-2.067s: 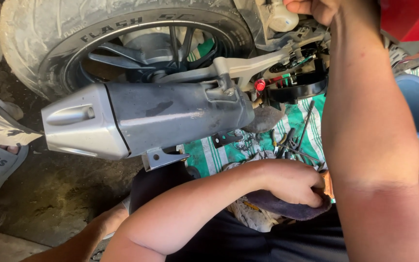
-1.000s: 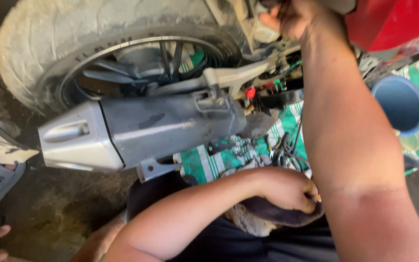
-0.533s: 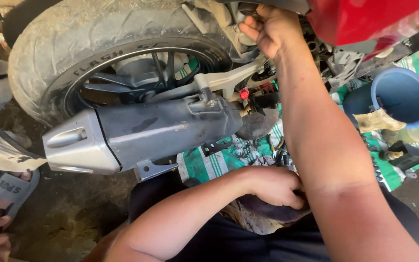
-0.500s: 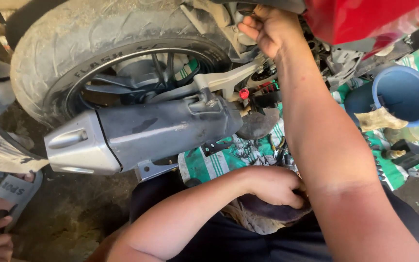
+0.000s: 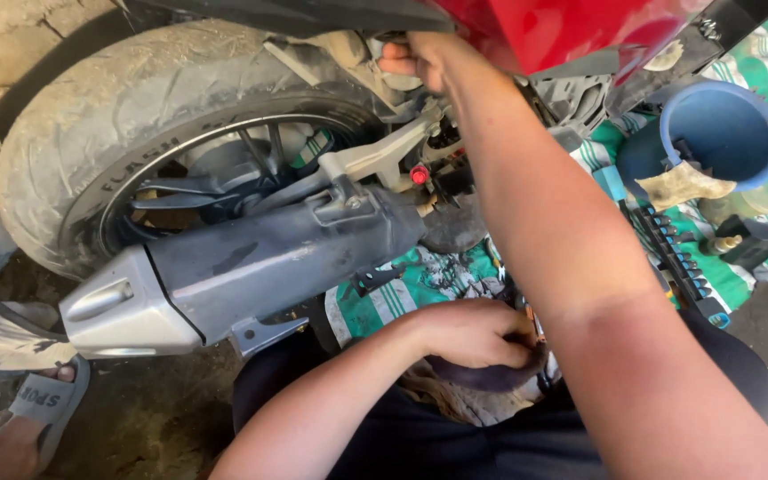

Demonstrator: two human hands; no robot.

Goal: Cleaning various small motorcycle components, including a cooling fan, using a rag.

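both hands grip: left a dark rag, right something unclear under the red fairing.

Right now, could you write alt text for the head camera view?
A person's right hand reaches up under a motorcycle's red bodywork beside the rear tyre and grey exhaust, while the left hand rests on a dark rag.
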